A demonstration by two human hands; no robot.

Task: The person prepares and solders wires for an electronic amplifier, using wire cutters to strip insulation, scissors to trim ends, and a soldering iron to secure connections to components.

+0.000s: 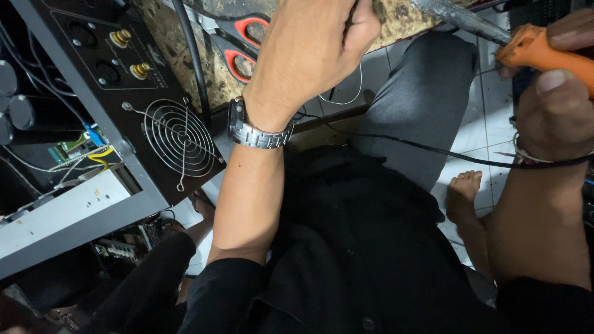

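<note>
Hands (557, 93) — orange-handled soldering iron (544, 52) (gripped)

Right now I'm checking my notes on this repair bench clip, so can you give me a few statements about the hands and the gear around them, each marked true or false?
1. The right hand grips an orange-handled tool. True.
2. The left hand wears a metal wristwatch. True.
3. The scissors on the worktop have blue handles. False: the handles are black with red inside the loops.
4. A round wire fan guard sits on the black panel at left. True.
5. The person wears shoes. False: a bare foot rests on the white tiled floor.
6. The left hand holds the orange tool. False: the right hand holds it; the left is closed near a thin wire.
</note>
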